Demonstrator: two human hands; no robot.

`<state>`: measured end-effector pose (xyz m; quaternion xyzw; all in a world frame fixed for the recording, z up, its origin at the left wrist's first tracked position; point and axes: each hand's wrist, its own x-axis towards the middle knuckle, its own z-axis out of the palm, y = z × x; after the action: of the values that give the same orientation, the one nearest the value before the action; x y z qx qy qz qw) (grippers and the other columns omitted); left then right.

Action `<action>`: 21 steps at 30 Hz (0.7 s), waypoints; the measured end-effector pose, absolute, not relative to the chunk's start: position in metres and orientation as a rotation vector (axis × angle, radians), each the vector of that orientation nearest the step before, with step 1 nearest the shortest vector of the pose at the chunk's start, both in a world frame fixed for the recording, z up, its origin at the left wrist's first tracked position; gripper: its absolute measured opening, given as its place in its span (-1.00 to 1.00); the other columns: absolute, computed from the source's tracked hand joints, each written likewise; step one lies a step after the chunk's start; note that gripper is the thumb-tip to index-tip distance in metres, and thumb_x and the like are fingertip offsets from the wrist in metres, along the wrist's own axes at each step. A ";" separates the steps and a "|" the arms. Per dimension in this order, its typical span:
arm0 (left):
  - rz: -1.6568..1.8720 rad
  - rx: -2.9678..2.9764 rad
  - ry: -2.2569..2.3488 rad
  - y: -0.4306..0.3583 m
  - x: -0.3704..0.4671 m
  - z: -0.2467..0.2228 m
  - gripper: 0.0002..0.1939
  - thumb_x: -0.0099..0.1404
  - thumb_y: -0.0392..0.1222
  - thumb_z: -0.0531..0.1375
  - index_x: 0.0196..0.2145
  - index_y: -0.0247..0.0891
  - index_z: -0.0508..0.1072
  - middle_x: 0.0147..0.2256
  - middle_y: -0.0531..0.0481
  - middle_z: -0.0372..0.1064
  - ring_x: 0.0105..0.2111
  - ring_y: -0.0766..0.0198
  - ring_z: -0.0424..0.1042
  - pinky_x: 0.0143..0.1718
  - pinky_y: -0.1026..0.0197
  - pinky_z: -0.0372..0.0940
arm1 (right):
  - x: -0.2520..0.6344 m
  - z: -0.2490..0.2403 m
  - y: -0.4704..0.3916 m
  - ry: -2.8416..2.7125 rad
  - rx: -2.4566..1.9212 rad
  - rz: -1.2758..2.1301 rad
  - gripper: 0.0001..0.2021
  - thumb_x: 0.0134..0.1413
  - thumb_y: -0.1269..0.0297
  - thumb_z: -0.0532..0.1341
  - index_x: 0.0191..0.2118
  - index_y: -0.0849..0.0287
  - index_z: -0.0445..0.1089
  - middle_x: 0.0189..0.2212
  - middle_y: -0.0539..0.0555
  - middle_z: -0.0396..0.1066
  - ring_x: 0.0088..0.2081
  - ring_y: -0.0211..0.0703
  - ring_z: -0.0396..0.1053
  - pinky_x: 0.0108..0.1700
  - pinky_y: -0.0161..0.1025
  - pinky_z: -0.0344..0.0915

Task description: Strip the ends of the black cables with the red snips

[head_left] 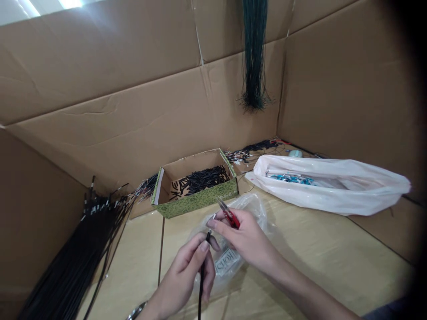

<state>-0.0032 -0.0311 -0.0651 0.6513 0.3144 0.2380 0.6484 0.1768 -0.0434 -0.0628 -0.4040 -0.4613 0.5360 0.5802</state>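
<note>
My left hand (188,269) is closed around a black cable (201,289) just below its stripped end, thumb and index finger pinching it. Red-handled thread snips (230,217) lie in my right hand (245,231), their blades pointing up and away from me. The thumb and index finger of that hand also meet at the thin pale tip of the cable, so both hands come together there. What exactly is pinched at the tip is too small to make out. Below the hands lies a clear plastic bag (251,213) with a printed label (227,262).
A green patterned box (196,203) holds short black pieces. To its right sits a white bag (333,200) with blue and silvery bits. Many black cables (66,262) lie at left; dark green wires (254,53) hang at the back. Cardboard walls (133,106) enclose the table.
</note>
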 end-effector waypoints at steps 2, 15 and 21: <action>0.567 1.395 0.655 -0.033 -0.003 -0.068 -0.72 0.54 0.00 -0.01 -0.23 -0.24 0.29 -0.70 0.19 0.24 -0.75 0.44 0.14 -0.63 0.42 0.13 | 0.172 -0.064 -0.046 -1.021 -0.889 1.295 -0.69 0.14 0.04 0.32 -0.43 0.16 0.36 -0.67 -0.19 0.07 -0.64 -0.36 -0.04 -0.58 -0.35 -0.04; 0.611 0.953 0.368 -0.038 -0.005 -0.063 -0.70 0.56 -0.16 -0.11 -0.23 -0.24 0.35 -0.69 0.24 0.04 -0.82 0.51 -0.07 -0.78 0.53 0.09 | 0.171 -0.050 -0.055 -1.104 -0.925 1.234 -0.83 0.23 0.21 0.23 -0.23 0.18 0.53 -0.64 -0.17 0.06 -0.59 -0.33 0.02 -0.50 -0.33 0.06; 0.581 0.856 0.551 -0.039 -0.007 -0.059 -0.77 0.44 -0.01 0.14 -0.28 -0.22 0.39 -0.63 0.26 -0.02 -0.75 0.56 -0.24 -0.81 0.60 -0.09 | 0.169 -0.038 -0.057 -1.267 -1.012 1.130 -0.79 0.23 0.24 0.22 -0.43 0.16 0.40 -0.52 -0.08 0.26 -0.45 -0.27 0.18 -0.39 -0.31 0.14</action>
<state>-0.0073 -0.0387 -0.0590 0.4040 0.2602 0.2741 0.8331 0.1692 -0.0565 -0.0380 -0.4275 -0.5354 0.4774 0.5503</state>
